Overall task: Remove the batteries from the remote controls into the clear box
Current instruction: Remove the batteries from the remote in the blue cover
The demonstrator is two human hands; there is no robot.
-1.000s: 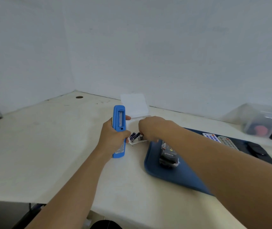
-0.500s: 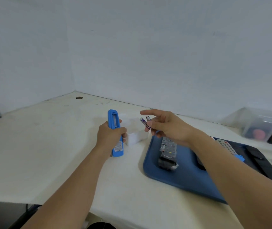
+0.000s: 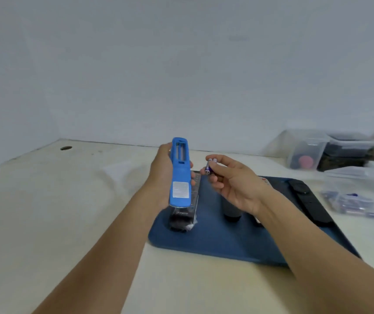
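My left hand (image 3: 162, 175) grips a blue remote control (image 3: 179, 172) held up over the left end of the blue tray (image 3: 226, 241), its back facing me and its battery slot open at the top. Just to its right, my right hand (image 3: 231, 183) pinches two purple batteries (image 3: 210, 167) between thumb and fingertips. On the tray lie a dark remote (image 3: 182, 219) under the blue one, a grey remote (image 3: 231, 210) partly hidden by my right hand, and a black remote (image 3: 308, 200) at the right. A clear box with purple batteries (image 3: 353, 203), blurred, sits right of the tray.
The white table (image 3: 56, 211) meets the wall corner at the back, with a cable hole (image 3: 66, 148) at the far left. A clear container (image 3: 306, 150) and a dark one (image 3: 349, 152) stand at the back right.
The view has swung right. My right hand lifted two batteries from the small white box and now holds them beside the blue remote, which my left hand has carried right over the tray.
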